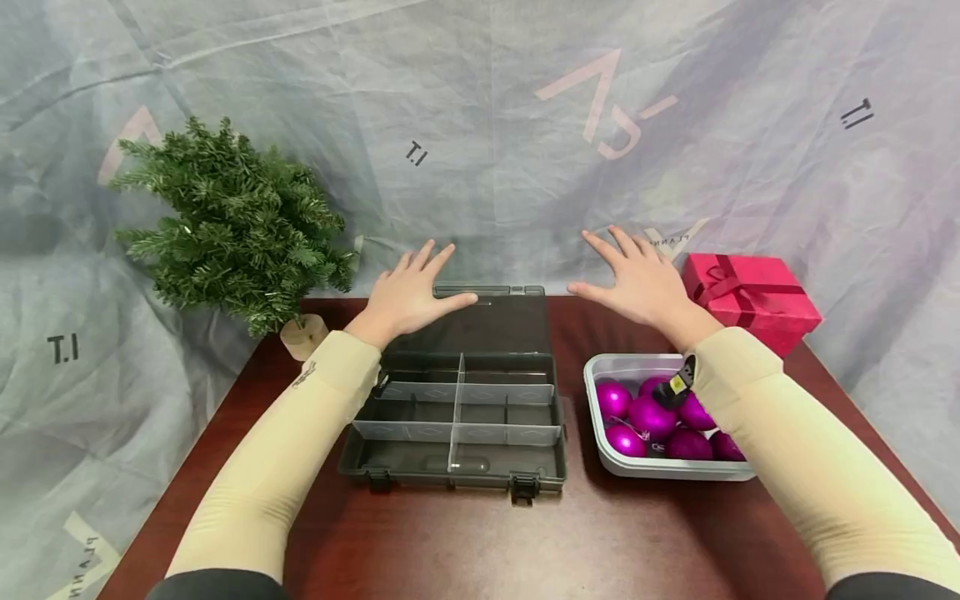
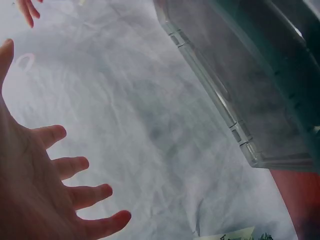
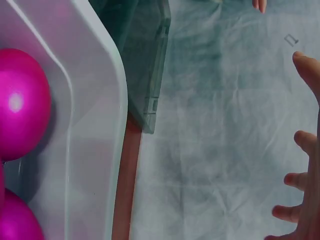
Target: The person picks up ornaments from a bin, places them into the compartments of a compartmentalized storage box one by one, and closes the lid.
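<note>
My left hand [image 1: 408, 296] is raised with fingers spread, overlapping the left side of the lid of a dark translucent compartment box [image 1: 450, 482] in the head view. Nothing is in it. The box's lid [image 1: 502, 323] stands up at the back, and pale dividers [image 1: 491, 433] split the inside into sections. My right hand [image 1: 637, 279] is also held up, fingers apart and holding nothing, above and behind a white plastic tub [image 1: 592, 408]. Shiny magenta ball ornaments [image 1: 651, 417] fill the tub, partly hidden by my right sleeve. In the left wrist view, the spread left fingers [image 2: 75, 167] point away from the lid.
A small artificial pine tree [image 1: 240, 225] on a wooden base [image 1: 303, 336] stands at the back left. At the back right sits a red gift box [image 1: 757, 300] with a dark ribbon. Grey printed cloth [image 1: 480, 125] hangs behind the brown table [image 1: 450, 550].
</note>
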